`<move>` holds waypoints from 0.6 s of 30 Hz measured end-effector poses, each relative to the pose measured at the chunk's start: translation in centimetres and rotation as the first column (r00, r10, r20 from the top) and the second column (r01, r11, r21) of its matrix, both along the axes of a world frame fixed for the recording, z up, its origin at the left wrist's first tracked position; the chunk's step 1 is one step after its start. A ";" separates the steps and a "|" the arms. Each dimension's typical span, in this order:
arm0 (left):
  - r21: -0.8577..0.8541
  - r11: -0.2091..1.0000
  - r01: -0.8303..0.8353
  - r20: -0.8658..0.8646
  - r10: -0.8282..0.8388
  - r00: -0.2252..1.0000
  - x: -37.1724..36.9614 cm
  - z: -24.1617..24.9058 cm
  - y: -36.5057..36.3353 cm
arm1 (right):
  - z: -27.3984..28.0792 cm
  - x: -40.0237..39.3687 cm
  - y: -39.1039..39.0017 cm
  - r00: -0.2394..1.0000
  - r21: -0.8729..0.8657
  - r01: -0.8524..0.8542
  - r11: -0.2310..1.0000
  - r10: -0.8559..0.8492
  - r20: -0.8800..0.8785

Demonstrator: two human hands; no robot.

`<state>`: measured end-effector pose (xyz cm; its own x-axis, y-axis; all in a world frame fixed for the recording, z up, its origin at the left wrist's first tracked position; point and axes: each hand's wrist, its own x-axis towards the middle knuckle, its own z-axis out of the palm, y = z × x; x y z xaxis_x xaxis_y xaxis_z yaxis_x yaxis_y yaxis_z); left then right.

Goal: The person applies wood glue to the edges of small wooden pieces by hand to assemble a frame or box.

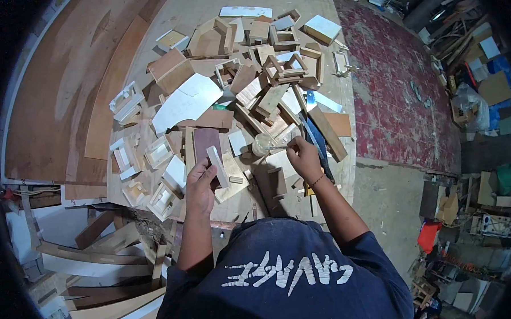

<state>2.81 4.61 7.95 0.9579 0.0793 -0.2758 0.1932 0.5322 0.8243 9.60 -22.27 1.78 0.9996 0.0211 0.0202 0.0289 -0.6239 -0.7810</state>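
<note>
My left hand [200, 189] is closed on a narrow pale wood strip [217, 167], held tilted above the table. In my right hand [305, 159], the fingers pinch a thin stick [276, 148] whose far end reaches a small round cup [261, 145]. What the cup contains is too small to tell. Below the strip lies a light wooden board [231, 186] with a small wood block [236, 180] on it. A dark reddish panel [207, 143] lies just beyond my left hand. Beside my right wrist, a dark blue cloth-like item [316, 138] runs along a long wooden bar [326, 128].
The worktable [139, 50] carries several small wooden frames and boxes, plus a white curved panel [186, 102]. Large plywood sheets [58, 82] stand along the left. Offcuts [94, 258] pile up at lower left. To the right are a red floor [395, 90] and cluttered materials.
</note>
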 end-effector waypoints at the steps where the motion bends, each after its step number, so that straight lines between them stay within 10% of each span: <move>1: 0.002 1.000 0.002 0.002 -0.002 1.000 0.0 0.0 0.0 | -0.4 -0.5 -0.1 1.000 0.039 -0.020 0.999 0.019 0.022; 18: 0.033 0.999 -0.037 -0.010 0.038 0.999 -1.2 -0.7 -0.3 | -2.0 -3.3 0.1 0.976 -0.324 -0.199 0.925 0.217 0.020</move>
<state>1.60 4.33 7.23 0.9511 0.1242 -0.2829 0.1827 0.5122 0.8392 6.28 -22.16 -0.21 0.9694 0.2432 0.0326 0.2223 -0.8143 -0.5362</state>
